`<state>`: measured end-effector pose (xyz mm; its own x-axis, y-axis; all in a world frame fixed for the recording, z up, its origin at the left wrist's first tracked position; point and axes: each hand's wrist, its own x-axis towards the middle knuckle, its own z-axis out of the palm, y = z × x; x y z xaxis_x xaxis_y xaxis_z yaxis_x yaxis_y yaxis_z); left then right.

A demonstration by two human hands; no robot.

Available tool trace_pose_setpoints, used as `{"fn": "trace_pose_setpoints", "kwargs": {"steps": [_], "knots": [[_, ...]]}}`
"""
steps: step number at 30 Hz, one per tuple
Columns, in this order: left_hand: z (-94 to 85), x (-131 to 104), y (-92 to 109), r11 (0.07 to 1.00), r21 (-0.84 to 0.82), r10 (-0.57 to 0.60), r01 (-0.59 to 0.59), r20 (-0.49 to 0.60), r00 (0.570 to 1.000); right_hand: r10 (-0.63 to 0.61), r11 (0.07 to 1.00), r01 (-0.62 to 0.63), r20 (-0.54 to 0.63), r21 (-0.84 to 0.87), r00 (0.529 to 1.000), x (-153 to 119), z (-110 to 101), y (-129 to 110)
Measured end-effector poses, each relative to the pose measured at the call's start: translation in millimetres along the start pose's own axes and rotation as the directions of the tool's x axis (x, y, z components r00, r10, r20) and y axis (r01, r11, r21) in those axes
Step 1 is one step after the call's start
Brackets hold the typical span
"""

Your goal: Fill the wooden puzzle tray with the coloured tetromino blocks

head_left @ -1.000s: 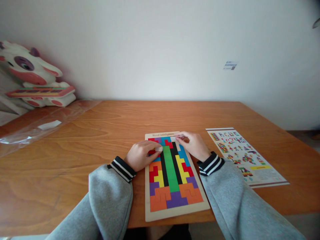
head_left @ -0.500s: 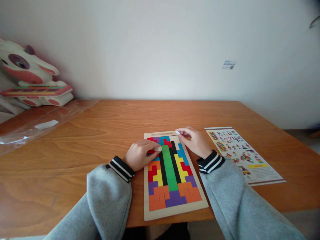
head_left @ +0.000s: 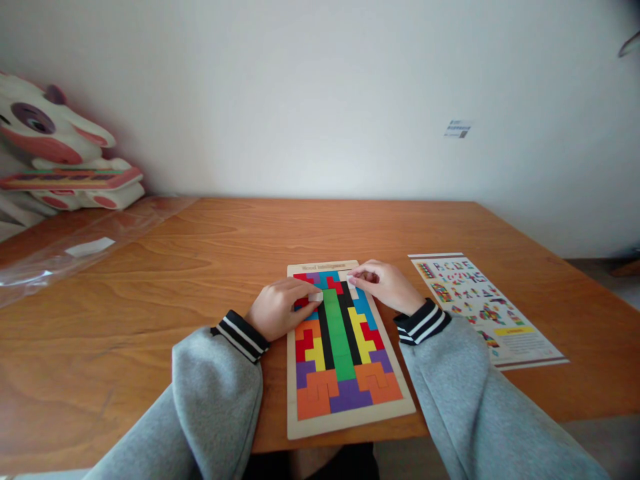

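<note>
A wooden puzzle board [head_left: 350, 419] filled with coloured block pieces lies near the table's front edge. My left hand [head_left: 281, 308] rests over its left side, thumb and forefinger pinching a small white piece [head_left: 315, 297] above the board. At the upper right of the board, my right hand [head_left: 387, 283] pinches another small white piece [head_left: 351, 281] between its fingertips. Long green [head_left: 336, 327] and black pieces run down the board's middle, with red, yellow, blue, purple and orange ones around them. Part of the board's upper right is hidden by my right fingers.
A printed pattern sheet [head_left: 493, 310] lies to the right of the board. Clear plastic wrapping [head_left: 135, 223] and a cow-shaped toy keyboard [head_left: 75, 180] are at the far left. A wall stands behind the table [head_left: 240, 247].
My right hand has moved slightly left and down with its white piece, from the board's top right edge to over the upper right pieces. My left hand stays almost still.
</note>
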<state>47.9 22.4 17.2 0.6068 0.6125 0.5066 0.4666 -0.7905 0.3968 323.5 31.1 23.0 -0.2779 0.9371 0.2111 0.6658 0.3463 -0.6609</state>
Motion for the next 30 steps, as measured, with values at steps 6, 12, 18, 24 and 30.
{"fn": "trace_pose_setpoints", "kwargs": {"steps": [6,12,18,24,30], "knots": [[-0.1,0,1,1.0,0.008,0.001,-0.001,-0.008,1.0,-0.07,0.997,0.071,0.033,-0.017,0.997,0,1,5],[-0.5,1,1,1.0,0.012,0.004,-0.003,-0.001,1.0,-0.053,0.996,0.054,0.012,-0.077,0.999,0,0,3],[-0.7,1,2,1.0,0.007,-0.005,0.005,0.005,1.0,-0.09,0.992,0.091,0.011,-0.083,0.996,-1,-1,2],[-4.2,1,0,0.999,0.037,-0.009,0.008,0.019,1.0,-0.103,0.989,0.087,-0.138,-0.123,0.985,1,2,14],[-10.9,-6,-12,0.998,0.046,0.044,-0.045,0.022,0.999,-0.112,0.989,0.101,-0.107,-0.106,0.988,0,9,15]]}}
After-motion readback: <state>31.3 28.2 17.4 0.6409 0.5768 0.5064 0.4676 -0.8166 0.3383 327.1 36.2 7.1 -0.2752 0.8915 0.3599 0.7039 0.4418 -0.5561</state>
